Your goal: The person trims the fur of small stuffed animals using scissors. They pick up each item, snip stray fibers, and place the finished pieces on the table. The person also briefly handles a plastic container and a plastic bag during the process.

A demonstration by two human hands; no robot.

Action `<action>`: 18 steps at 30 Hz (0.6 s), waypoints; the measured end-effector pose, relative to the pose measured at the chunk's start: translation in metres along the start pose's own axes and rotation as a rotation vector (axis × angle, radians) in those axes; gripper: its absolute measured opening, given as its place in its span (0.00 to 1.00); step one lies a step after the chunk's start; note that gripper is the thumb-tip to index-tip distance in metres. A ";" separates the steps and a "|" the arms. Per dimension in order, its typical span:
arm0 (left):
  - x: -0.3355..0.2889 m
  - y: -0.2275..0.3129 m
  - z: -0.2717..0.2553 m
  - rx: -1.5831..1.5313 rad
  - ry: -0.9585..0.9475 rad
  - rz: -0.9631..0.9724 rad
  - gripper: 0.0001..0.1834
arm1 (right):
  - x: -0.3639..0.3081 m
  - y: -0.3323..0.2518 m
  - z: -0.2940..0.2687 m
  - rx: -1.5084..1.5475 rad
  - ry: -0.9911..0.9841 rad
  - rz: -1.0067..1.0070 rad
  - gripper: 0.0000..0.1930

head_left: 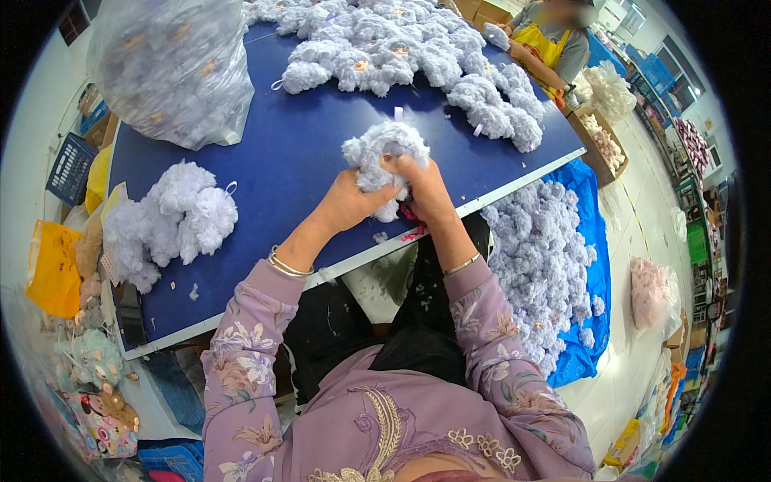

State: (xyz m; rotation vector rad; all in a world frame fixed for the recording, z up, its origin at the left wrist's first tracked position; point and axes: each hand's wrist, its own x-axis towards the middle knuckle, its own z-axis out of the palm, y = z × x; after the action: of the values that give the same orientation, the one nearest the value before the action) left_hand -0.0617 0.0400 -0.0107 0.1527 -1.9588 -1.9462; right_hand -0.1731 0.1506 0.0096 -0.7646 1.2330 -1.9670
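Between my two hands, over the near edge of the blue table, is a fluffy pale lilac plush toy [385, 147] with a small tan face patch and a ribbon loop at its top. My left hand [353, 201] grips its lower left side, thumb laid across the front. From the right, my right hand [424, 183] closes round it with the thumb pressed by the face patch. A small pink-red item [411, 215] shows just below my right hand; its kind I cannot make out.
On the blue table [281, 153] lie a big plush pile [401, 52], a smaller pile [173, 217] and a filled clear bag [173, 72]. A blue sheet [593, 265] at right holds more plush pieces [538, 265]. A person in a yellow apron [540, 48] works at the far right.
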 end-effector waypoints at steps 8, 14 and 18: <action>0.001 0.007 -0.002 0.000 0.058 -0.011 0.17 | 0.003 0.013 -0.015 0.062 0.091 0.147 0.20; 0.002 0.008 -0.002 -0.007 0.022 -0.028 0.18 | 0.003 0.011 -0.015 0.065 0.101 0.125 0.19; 0.003 0.003 -0.004 0.054 -0.037 0.053 0.21 | 0.002 0.008 -0.007 0.121 0.115 0.077 0.21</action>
State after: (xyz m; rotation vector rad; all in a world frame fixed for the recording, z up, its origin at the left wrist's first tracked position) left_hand -0.0622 0.0350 -0.0077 0.0795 -2.0197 -1.8765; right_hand -0.1774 0.1501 0.0000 -0.5423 1.1788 -2.0254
